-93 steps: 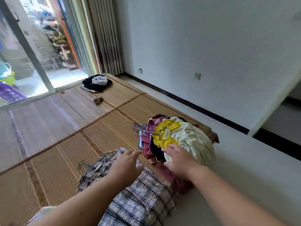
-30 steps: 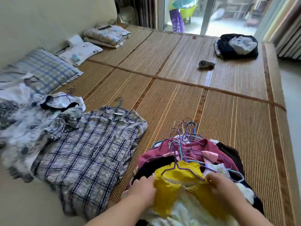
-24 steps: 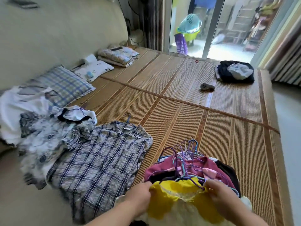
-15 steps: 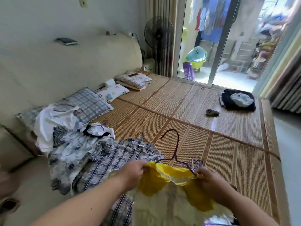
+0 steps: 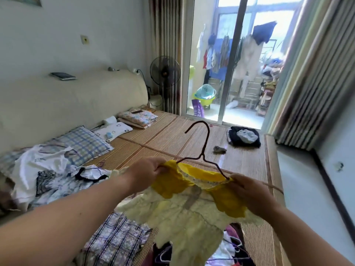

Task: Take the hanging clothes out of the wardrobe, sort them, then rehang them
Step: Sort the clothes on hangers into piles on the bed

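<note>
I hold up a yellow and cream garment [image 5: 192, 204] on a dark wire hanger [image 5: 203, 148] above the bed. My left hand [image 5: 148, 171] grips its left shoulder. My right hand [image 5: 247, 191] grips its right shoulder at the hanger's end. The hook points up and to the left. Below the garment lies the pile of clothes on coloured hangers [image 5: 226, 250], partly hidden. A plaid shirt [image 5: 115, 240] lies flat at the lower left. A heap of white and grey patterned clothes [image 5: 48, 177] sits further left.
The bed is covered by a bamboo mat [image 5: 240, 162]. On it lie a checked pillow [image 5: 84, 144], folded bedding [image 5: 137, 118], a dark bundle of clothes [image 5: 244, 137] and a small grey object [image 5: 219, 149]. A fan [image 5: 165, 72] stands by the glass door [image 5: 236, 60].
Both hands have lifted the yellow garment with its hanger off the pile and raised it higher. My view has tilted up toward the door.
</note>
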The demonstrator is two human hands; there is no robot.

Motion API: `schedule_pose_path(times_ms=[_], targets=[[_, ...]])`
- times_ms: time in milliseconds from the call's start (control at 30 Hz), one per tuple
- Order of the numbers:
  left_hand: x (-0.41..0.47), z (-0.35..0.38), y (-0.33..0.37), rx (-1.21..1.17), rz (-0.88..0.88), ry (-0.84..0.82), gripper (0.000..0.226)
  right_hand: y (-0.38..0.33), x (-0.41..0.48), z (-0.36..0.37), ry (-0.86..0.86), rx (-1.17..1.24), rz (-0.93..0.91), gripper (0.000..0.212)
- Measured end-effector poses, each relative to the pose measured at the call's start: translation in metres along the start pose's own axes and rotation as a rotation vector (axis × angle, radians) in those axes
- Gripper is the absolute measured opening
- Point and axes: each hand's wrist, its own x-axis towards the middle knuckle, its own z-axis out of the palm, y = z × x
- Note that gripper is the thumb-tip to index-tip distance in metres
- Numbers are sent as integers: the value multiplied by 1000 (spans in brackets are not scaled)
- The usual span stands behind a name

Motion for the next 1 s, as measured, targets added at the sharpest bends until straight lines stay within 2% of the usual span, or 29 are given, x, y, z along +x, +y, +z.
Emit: schedule_pose_path(times_ms=[100,167,233,367,467,633,833,1000], targets=[[12,24,51,70,77,-26,32,36,-28,-42,79,20,18,12],[22,51,91,122,98,-35,15,68,-49,-78,132,-21,22,15],[30,83,128,129,100,-44,14,102,-69,-110,163,-45,41,15],[37,172,217,39,112,-76,10,182,-116,-186,199,-126,84,13],[45,235,280,-70,117,-50,25,230,-141,-241,195,-225,106,18],[71,313,362,-199,50,-104,25,295,-167,-317,211,-301,141,24],[109,379,404,-228,27,-224,26,371,-155,-363,237,-349,237,24],[142,427,399,-130,11,-270,12,413,-117,-370,218,-376,257,26]])
